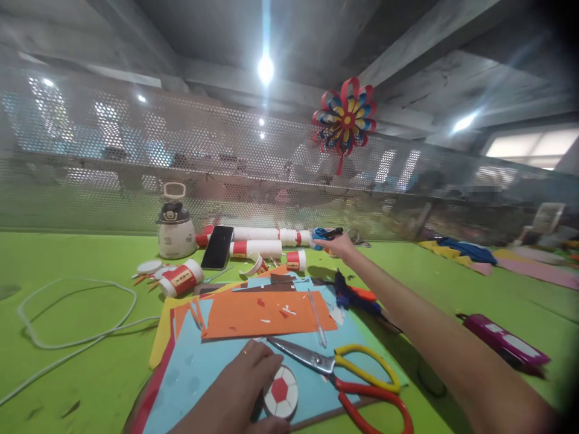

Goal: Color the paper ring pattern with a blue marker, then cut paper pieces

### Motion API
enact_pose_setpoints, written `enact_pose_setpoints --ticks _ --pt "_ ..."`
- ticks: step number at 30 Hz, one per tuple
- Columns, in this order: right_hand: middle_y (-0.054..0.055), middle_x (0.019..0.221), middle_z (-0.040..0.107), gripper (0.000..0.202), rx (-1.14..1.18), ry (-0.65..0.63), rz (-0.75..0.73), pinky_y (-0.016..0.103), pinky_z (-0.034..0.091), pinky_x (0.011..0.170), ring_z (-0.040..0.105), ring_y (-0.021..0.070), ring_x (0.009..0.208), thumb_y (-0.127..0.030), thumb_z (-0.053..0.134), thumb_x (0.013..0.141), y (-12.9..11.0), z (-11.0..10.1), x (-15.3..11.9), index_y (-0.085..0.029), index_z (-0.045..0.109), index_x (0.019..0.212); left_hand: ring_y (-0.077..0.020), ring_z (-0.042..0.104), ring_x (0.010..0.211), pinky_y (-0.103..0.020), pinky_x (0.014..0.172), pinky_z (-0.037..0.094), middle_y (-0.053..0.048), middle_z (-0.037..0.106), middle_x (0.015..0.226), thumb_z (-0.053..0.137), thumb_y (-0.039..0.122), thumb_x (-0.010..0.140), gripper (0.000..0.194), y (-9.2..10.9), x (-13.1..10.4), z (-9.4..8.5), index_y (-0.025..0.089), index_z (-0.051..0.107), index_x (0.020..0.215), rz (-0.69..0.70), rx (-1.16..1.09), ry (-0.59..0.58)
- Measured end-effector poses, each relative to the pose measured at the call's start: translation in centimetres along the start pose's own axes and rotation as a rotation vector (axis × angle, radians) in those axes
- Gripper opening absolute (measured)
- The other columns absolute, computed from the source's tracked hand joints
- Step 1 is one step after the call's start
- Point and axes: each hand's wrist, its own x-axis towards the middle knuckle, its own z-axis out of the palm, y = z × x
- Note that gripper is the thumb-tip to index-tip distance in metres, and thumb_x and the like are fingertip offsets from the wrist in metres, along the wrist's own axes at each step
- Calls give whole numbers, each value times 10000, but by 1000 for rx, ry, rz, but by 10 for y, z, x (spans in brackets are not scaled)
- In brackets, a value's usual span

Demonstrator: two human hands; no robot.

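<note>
My left hand (248,380) is closed around the side of a small round white disc with a red football pattern (281,392), low over light blue paper (199,367). My right hand (338,242) reaches far forward to the back of the table, its fingers at a blue roll (319,236) and a black item (333,232); the grip is too small to make out. Big scissors (335,367) with yellow and red handles lie open beside the disc. Orange paper (262,313) with scraps and a clear pen (318,319) lies ahead of my left hand.
White paper-cup rolls (257,249), a phone (218,248) and a bottle (175,232) stand or lie at the back. A white cord (76,346) loops at left. A purple case (506,343) lies at right. A paper flower (347,120) rises before the mesh partition (253,175).
</note>
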Motion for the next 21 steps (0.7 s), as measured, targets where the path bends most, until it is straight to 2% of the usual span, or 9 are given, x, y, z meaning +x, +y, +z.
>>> enact_pose_setpoints --ticks 2,5,7,8,12,16,21 --pt "84 1185 638 312 55 -71 -29 422 556 844 651 211 1000 -321 608 935 -10 -5 -29 -157 598 1201 -251 550 988 -377 871 475 -57 582 1092 728 207 719 384 15 -2 -10 231 626 1088 -96 -57 -34" --pt "75 1141 662 281 131 -165 -66 422 554 851 659 208 993 -305 633 919 -26 -8 -77 -148 622 1152 -243 534 1042 -363 920 448 -45 564 1135 703 213 765 336 28 -3 -19 250 621 1088 -125 -124 -39" --pt "62 1048 703 329 184 -242 -68 415 565 827 684 200 916 -296 709 855 -35 -7 -108 -150 632 1140 -242 527 1034 -367 916 441 -46 558 1119 702 235 780 282 30 -4 -19 237 621 1051 -123 -116 -29" --pt "57 1010 726 408 211 -277 -70 410 559 858 690 210 917 -290 784 772 -39 -7 -122 -157 643 1131 -240 526 1021 -368 904 442 -46 558 1104 704 240 782 263 29 -4 -18 229 620 1031 -118 -105 -29" --pt "74 1082 735 514 256 -367 -75 449 526 933 675 257 996 -343 827 681 -53 -7 -168 -203 661 1147 -239 523 994 -366 875 443 -50 564 1066 742 253 755 333 24 -3 -18 201 608 1055 -108 -59 -15" --pt "109 1106 729 493 223 -458 -24 523 509 926 669 305 1006 -340 816 671 -61 -7 -202 -199 684 1124 -239 542 975 -373 866 455 -50 567 1080 749 328 751 389 21 -4 -31 203 598 1087 -131 -42 -61" --pt "78 1030 752 370 245 -597 -13 453 528 904 680 274 978 -336 810 659 -69 0 -217 -192 713 985 -248 564 987 -394 888 464 -50 577 1099 749 338 732 410 19 -4 -43 206 600 1090 -168 -39 -121"
